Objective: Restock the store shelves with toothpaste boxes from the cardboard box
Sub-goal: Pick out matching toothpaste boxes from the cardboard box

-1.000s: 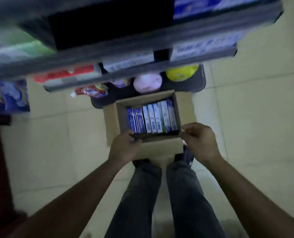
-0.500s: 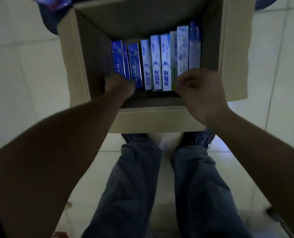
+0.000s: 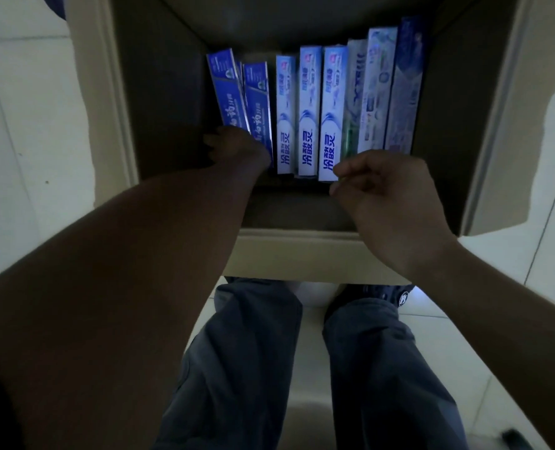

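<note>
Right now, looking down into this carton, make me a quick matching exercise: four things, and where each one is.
Things:
1. left hand
2. right hand
3. dark blue toothpaste boxes
4. cardboard box

Places:
A. on the tiled floor by the feet
B. leftmost in the row
C. at the dark blue boxes' near ends
D. over the row's right half

Pairs: 1-C, 2-D, 3-B, 4-A

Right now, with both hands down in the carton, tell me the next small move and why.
Probably close the left hand around the two dark blue boxes and lift them out. It already rests at their near ends, and they lean loose at the left of the row. The right hand hovers, loosely curled and empty, over the cardboard box.
</note>
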